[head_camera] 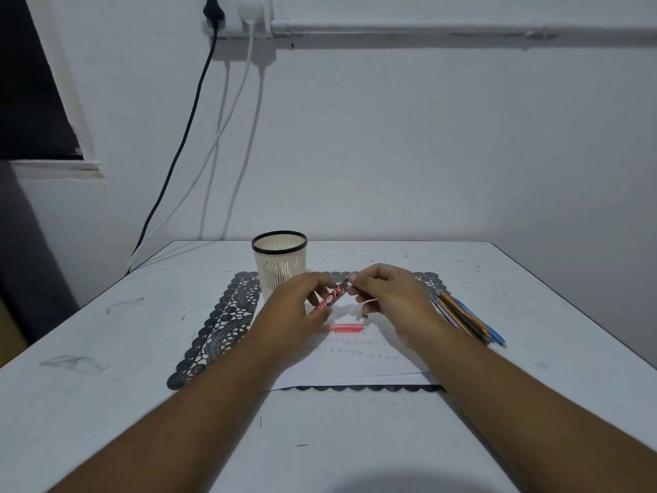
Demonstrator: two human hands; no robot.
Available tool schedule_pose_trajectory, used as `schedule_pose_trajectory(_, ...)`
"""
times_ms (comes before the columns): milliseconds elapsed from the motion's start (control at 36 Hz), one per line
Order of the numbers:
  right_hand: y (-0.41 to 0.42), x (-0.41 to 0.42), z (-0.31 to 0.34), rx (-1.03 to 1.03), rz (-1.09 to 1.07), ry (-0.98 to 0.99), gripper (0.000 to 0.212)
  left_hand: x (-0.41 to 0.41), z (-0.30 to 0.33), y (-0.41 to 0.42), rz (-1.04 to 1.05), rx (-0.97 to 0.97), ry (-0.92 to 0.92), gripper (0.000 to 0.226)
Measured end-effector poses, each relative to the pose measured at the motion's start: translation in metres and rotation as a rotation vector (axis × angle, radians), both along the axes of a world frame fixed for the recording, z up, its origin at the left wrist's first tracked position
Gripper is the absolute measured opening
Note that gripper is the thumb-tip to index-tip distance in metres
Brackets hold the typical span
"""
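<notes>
Holding the red pen [332,296] just above the paper [355,371], my left hand [302,307] curls its fingers round the barrel while my right hand [387,297] pinches the upper end. I judge the work midway: a pink piece [343,328] lies below and the cup [279,261] waits behind. The barrel's white print is unreadable.

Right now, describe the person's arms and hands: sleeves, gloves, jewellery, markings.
The left forearm and the right forearm are bare to the picture's edge; no sleeve shows. The left hand and the right hand are ungloved. No watch, bracelet, ring or marking is visible on either.
</notes>
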State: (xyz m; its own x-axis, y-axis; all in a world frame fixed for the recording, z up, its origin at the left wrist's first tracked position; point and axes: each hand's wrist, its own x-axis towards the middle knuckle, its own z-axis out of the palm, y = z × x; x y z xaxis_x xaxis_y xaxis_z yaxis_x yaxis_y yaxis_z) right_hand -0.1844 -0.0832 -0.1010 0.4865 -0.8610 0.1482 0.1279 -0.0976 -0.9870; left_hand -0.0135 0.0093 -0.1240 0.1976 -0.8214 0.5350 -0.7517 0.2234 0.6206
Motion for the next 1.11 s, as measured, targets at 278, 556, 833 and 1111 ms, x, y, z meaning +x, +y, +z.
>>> schedule_pose_trajectory(278,0.0026,0.0007,0.0009,-0.173,0.01,0.031,0.007,0.0036,-0.0004,-0.0019,0.009,-0.021,-0.022,0.043)
schedule_pose_trajectory(556,0.0013,0.0011,0.0012,-0.101,-0.003,-0.028,0.008,0.0063,-0.003,-0.005,-0.018,-0.032,-0.029,0.043)
schedule_pose_trajectory(833,0.0067,0.001,0.0029,-0.092,-0.005,-0.094,0.004,0.0077,-0.0038,-0.0052,-0.01,-0.036,-0.049,0.041)
schedule_pose_trajectory(1111,0.006,0.0015,0.0023,-0.104,0.021,-0.089,0.008,0.0084,-0.0026,-0.0055,-0.022,-0.052,-0.129,0.044)
